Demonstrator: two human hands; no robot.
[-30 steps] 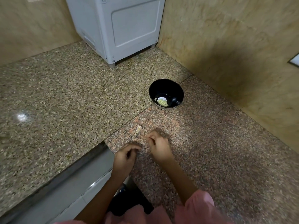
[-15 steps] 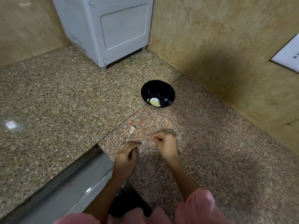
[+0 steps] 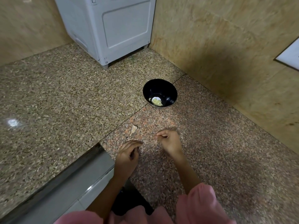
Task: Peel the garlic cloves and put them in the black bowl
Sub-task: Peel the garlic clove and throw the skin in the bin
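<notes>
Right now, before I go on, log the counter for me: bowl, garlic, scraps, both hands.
bowl: black bowl upright on the counter, near the wall
in bowl: peeled garlic at the bottom
scraps: garlic skin on the counter, between bowl and hands
left hand: fingers curled; contents hidden
right hand: fingertips pinched together; anything held too small to tell
behind: white appliance

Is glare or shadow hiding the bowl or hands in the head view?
Head view: glare is one bright spot on the stone surface far left, clear of the work; shadow dims the wall beside the bowl, yet the garlic inside shows clearly; left hand and right hand are lit, their contents too small to tell.
</notes>
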